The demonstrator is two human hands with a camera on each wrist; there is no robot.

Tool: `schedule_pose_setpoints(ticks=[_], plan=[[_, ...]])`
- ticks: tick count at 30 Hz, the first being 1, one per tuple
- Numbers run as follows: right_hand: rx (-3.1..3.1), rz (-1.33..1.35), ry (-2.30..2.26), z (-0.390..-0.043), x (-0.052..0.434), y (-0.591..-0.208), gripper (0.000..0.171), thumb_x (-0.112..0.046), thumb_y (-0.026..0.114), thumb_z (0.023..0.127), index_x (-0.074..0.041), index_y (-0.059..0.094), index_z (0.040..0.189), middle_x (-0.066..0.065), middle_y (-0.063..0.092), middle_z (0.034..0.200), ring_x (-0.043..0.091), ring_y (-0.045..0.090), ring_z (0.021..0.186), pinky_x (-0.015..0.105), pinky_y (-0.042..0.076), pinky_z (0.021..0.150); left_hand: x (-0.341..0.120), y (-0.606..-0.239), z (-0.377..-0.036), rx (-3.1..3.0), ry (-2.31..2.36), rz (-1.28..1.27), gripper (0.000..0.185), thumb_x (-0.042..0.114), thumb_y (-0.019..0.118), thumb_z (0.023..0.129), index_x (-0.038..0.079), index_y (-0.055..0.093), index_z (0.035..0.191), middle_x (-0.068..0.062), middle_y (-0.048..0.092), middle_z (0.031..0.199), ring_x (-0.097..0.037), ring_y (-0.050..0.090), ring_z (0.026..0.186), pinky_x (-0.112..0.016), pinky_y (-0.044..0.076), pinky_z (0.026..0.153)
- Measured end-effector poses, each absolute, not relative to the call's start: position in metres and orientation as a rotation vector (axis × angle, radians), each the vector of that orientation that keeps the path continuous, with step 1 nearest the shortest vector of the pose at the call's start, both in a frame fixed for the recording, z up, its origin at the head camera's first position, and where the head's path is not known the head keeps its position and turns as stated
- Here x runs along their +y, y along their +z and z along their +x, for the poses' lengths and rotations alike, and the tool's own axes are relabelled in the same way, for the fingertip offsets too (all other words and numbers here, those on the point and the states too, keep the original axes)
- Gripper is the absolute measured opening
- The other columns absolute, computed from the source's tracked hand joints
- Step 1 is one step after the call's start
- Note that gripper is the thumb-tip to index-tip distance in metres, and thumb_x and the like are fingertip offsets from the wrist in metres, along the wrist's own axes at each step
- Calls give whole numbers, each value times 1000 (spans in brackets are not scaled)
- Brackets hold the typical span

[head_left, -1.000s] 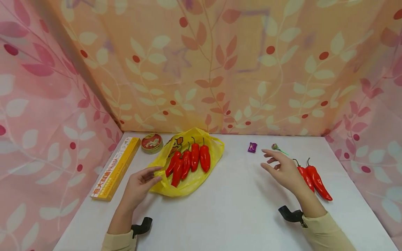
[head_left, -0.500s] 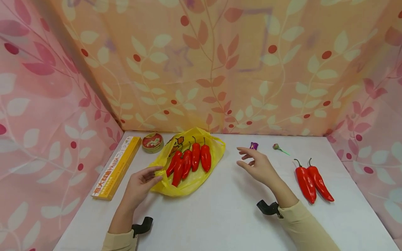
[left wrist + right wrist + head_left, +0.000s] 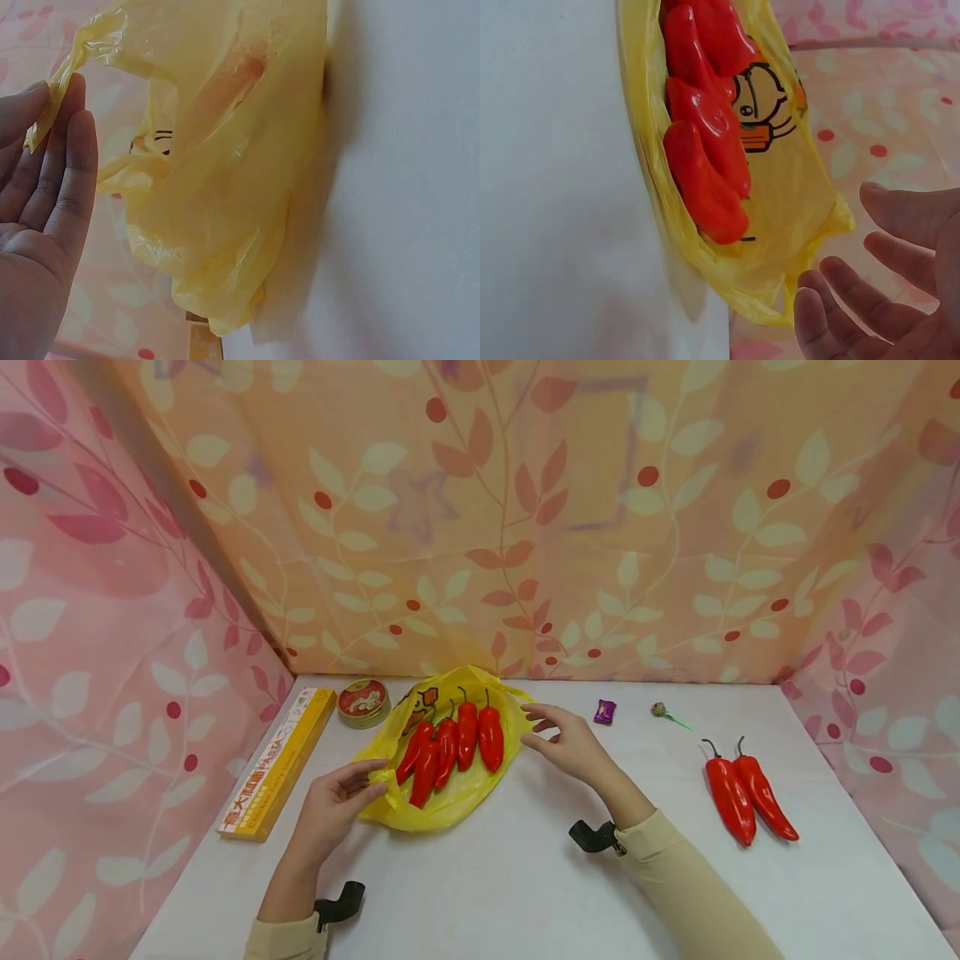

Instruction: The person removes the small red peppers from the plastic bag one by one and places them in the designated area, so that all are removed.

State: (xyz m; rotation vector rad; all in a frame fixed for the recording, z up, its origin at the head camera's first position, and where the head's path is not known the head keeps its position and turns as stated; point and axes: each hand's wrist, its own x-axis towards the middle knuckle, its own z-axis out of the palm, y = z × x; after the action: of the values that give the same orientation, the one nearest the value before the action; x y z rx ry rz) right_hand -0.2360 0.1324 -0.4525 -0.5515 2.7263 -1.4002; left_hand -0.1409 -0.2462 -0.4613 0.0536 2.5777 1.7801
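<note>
A yellow plastic bag (image 3: 457, 806) lies open on the table, with several red chili peppers (image 3: 466, 735) inside it. At the bag's left edge, my left hand (image 3: 330, 810) pinches a handle (image 3: 64, 82) between thumb and fingers, as the left wrist view shows. My right hand (image 3: 573, 752) is at the bag's right side, thumb and fingers apart, fingertips close to the other handle (image 3: 840, 217). Nothing is between the right hand's fingers. Two more red chili peppers (image 3: 729, 802) lie side by side on the table at the right.
To the left lie a yellow pasta box (image 3: 277, 764) and a round red-lidded tin (image 3: 363, 702). A purple wrapped candy (image 3: 604, 712) and a lollipop with a green stick (image 3: 660, 710) are at the back right. Patterned cloth (image 3: 480, 527) walls the white table on three sides.
My right hand has moved left from near the two loose peppers, past the purple candy, to the bag's right edge. My left hand has kept its hold on the bag.
</note>
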Motion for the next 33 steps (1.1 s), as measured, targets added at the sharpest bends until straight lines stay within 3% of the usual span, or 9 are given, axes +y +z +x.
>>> schedule_pose_setpoints(ticks=[7, 18, 25, 29, 33], plan=[[2651, -551, -1443, -246, 112, -458, 53, -26, 73, 93, -12, 58, 141, 17, 64, 134, 31, 64, 115, 49, 56, 94, -245, -461, -141, 2576, 1786, 52, 40, 33, 76, 91, 16, 70, 128, -6, 65, 131, -20, 62, 107, -17, 55, 88], [2630, -528, -1430, -266, 78, -478, 54, -28, 74, 93, -11, 58, 141, 12, 58, 142, 35, 58, 123, 46, 58, 93, -247, -463, -141, 2602, 1768, 63, 42, 35, 76, 91, 15, 70, 127, -6, 66, 131, -18, 63, 107, -17, 55, 88], [2706, -481, -1298, -274, 63, -483, 59, -24, 76, 91, -12, 55, 145, 18, 48, 148, 38, 47, 134, 56, 43, 111, -246, -464, -141, 2597, 1792, 70, 42, 34, 76, 90, 15, 70, 127, -6, 67, 129, -18, 63, 106, -17, 55, 88], [2713, -419, -1228, -277, 59, -488, 61, -22, 75, 92, -15, 52, 147, 20, 37, 155, 40, 41, 141, 58, 39, 113, -245, -463, -141, 2594, 1805, 78, 42, 30, 77, 90, 12, 70, 127, -6, 67, 130, -17, 63, 106, -16, 54, 88], [2714, -418, -1215, -279, 55, -492, 63, -19, 75, 92, -13, 50, 149, 20, 36, 156, 40, 40, 141, 57, 39, 114, -245, -462, -140, 2586, 1805, 72, 42, 30, 77, 90, 13, 70, 128, -5, 67, 131, -18, 62, 107, -16, 54, 89]])
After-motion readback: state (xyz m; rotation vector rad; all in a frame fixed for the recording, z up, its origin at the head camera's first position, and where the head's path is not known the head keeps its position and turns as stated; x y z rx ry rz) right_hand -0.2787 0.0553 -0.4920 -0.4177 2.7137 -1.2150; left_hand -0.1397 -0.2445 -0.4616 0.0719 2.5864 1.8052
